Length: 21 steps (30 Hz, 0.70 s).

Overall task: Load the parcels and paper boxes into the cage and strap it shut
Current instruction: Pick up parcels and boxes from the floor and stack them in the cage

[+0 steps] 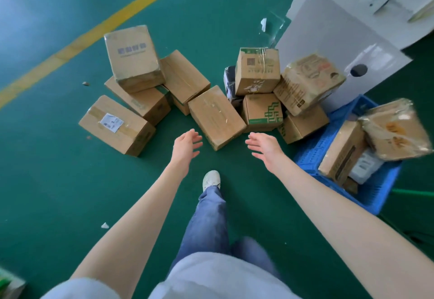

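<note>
Several brown cardboard parcels lie heaped on the green floor. A plain taped box lies nearest, at the middle. My left hand hovers just left of its near corner, fingers relaxed and empty. My right hand hovers just right of it, fingers spread and empty. To the left lies a box with a white label. Behind it a taped box sits on top of others. A green-printed box and a taller box stand at the right. The cage is not in view.
A blue plastic crate at the right holds more parcels. A white panel leans behind the heap. A yellow line crosses the floor at upper left. My foot stands near the heap. Paper scraps lie about.
</note>
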Available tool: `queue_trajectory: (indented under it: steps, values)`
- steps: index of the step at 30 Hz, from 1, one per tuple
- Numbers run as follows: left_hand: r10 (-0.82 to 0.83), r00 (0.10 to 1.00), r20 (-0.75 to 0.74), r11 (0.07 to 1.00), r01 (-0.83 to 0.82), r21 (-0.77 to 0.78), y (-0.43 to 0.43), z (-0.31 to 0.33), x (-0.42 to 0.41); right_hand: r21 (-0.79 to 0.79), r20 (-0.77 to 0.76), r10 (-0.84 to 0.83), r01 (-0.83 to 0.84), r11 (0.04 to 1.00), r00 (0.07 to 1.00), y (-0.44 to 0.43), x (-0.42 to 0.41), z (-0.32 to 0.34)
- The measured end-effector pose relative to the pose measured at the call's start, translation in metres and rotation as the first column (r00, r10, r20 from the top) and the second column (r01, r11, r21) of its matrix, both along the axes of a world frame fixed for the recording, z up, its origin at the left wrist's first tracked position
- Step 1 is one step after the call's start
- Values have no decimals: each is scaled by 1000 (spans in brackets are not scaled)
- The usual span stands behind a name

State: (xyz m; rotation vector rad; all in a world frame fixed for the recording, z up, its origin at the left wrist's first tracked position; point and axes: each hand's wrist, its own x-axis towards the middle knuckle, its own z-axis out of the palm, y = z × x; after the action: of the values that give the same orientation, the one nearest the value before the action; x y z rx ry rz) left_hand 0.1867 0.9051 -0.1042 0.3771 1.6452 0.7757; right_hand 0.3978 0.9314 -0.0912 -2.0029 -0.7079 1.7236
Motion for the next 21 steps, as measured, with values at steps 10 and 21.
queue_trajectory:
  steps: [10, 21]
  values:
    - [36, 998, -56, 986, -44, -160, 122, -94, 10, -86, 159, 158, -146, 986, 974, 148, 5, -106]
    - [-102, 968, -230, 984, 64, -165, 165, -372, 52, -95, 203, 584, -578, 810, 786, 249, 6, -383]
